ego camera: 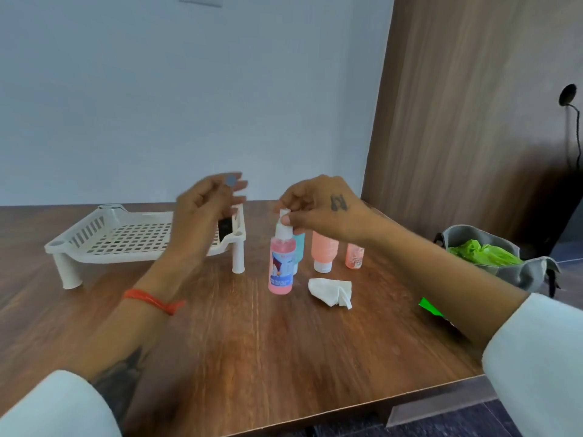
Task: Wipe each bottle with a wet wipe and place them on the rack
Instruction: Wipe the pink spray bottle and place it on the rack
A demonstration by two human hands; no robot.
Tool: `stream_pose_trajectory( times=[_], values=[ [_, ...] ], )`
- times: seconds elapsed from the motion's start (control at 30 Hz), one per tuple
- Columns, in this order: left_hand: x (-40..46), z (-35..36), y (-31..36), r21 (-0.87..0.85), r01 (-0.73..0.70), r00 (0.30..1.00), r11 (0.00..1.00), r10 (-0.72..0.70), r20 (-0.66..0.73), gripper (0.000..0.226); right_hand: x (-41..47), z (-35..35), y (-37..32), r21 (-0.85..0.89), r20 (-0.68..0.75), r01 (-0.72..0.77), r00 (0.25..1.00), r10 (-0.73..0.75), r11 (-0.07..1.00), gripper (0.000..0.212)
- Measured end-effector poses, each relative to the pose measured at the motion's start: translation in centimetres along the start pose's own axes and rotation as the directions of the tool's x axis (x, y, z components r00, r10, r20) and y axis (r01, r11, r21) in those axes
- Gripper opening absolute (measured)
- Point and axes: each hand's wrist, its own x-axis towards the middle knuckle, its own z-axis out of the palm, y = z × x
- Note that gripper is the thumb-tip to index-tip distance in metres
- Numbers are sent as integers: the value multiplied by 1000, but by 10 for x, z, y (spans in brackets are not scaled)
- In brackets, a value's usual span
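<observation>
Bottles are the matter here, and the nearest one, a clear plastic spray bottle of pink liquid with a blue and white label (281,263), stands upright on the brown wood-grain counter (252,342), its white spray top pinched between the thumb and fingers of the right hand (318,209); that is the one grip on anything. The left hand (205,212) is raised in front of the rack, motion-blurred, fingers spread and loose, holding nothing. Just behind the spray bottle stands a pale blue bottle (299,244), mostly hidden, and to its right a peach squeeze tube standing on its white cap (324,252) and a small pink bottle (355,255). A crumpled white wet wipe (329,291) lies on the counter just right of the spray bottle, apart from both hands. To the left sits the white perforated plastic rack on short round legs (126,239), with a small dark object (224,229) at its right end, too blurred to identify. At the counter's right edge rests a grey fabric bag (504,263) with green plastic (482,253) inside.
</observation>
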Motion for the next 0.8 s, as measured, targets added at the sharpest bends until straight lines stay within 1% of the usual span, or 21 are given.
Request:
stream_pose_trajectory(
  times=[0.07, 0.13, 0.2, 0.27, 0.4, 0.5, 0.6, 0.7, 0.8],
  values=[
    [14, -13, 2, 33, -34, 998, 999, 36, -58, 15, 14, -3, -10, 64, -21, 30, 999, -28, 998, 14],
    [27, -25, -3, 71, -31, 994, 997, 38, -105, 17, 31, -5, -20, 93, -52, 74, 996, -69, 993, 14],
    [35, -36, -12, 79, 2, 989, 997, 10, -149, 19, 51, -3, -30, 116, -76, 106, 992, -98, 988, 14],
    [38, -46, -23, 50, 47, 981, 998, -37, -189, 20, 71, 4, -38, 119, -101, 130, 988, -119, 984, 13],
    [41, -61, -36, 34, 111, 962, 993, -99, -254, 22, 108, 21, -47, 64, -127, 188, 976, -179, 980, 14],
    [44, -64, -36, 49, 131, 952, 990, -112, -284, 24, 131, 35, -48, 43, -120, 209, 972, -203, 977, 14],
    [44, -65, -41, 111, 148, 951, 983, -111, -287, 28, 149, 50, -46, 20, -100, 204, 975, -201, 979, 14],
    [43, -67, -47, 173, 177, 943, 969, -116, -313, 25, 161, 65, -41, -12, -34, 186, 982, -186, 982, 14],
    [45, -67, -50, 171, 239, 929, 956, -174, -326, 28, 167, 77, -36, -48, 24, 179, 984, -178, 983, 15]
  ],
)
